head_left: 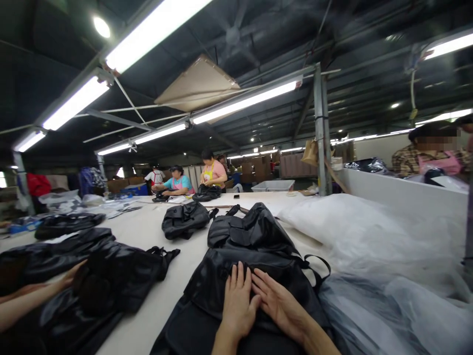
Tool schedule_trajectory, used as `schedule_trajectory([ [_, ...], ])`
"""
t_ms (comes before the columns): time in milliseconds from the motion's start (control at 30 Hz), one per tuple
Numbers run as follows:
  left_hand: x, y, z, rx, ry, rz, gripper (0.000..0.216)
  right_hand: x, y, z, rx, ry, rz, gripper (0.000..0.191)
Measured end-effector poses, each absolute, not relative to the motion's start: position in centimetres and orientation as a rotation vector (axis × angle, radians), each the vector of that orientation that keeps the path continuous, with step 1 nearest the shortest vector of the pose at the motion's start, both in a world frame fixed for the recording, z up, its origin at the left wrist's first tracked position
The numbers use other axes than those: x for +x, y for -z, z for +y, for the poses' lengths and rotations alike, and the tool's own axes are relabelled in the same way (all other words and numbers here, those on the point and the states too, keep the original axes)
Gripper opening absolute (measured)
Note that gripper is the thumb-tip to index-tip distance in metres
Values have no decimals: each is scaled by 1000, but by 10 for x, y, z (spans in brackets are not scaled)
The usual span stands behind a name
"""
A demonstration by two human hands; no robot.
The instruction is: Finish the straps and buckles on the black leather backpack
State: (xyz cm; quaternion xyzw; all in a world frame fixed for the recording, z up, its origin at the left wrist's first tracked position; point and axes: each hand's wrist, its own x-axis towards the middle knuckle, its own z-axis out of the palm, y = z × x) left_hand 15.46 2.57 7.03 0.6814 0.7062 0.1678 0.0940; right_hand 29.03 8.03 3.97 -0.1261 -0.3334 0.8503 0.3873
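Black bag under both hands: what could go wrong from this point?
The left hand and right hand lie flat on the black bag, holding nothing. Its loose strap trails toward the clear plastic sheeting and might snag it. A co-worker's hand works close by, so the bags could get mixed.

Two bare hands, the left hand (237,308) and the right hand (281,306), lie flat on one black backpack (236,281) at the near edge of a long white counter (148,231). At least six more black bags are spread along it, among them a second backpack (254,228) just behind and a smaller bag (185,219). A co-worker's arm (37,296) reaches in at left. Three people (212,172) work at the far end, one more person (430,153) at right. Six lit tube lamps (246,102) hang overhead.
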Motion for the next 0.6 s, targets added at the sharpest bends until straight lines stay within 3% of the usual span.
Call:
schedule_trajectory([
  [333,149,-85,-15,1941,-342,1991,77,315,-45,77,-174,-2256,-754,56],
  [467,133,-67,-39,2056,-273,1892,61,326,-50,77,-135,-2220,-629,47],
  [567,120,-43,-42,2060,-153,1856,73,331,-47,82,-98,-2136,-554,36],
  [600,117,-37,-42,2008,-215,1859,68,333,-44,85,-89,-2089,-532,33],
])
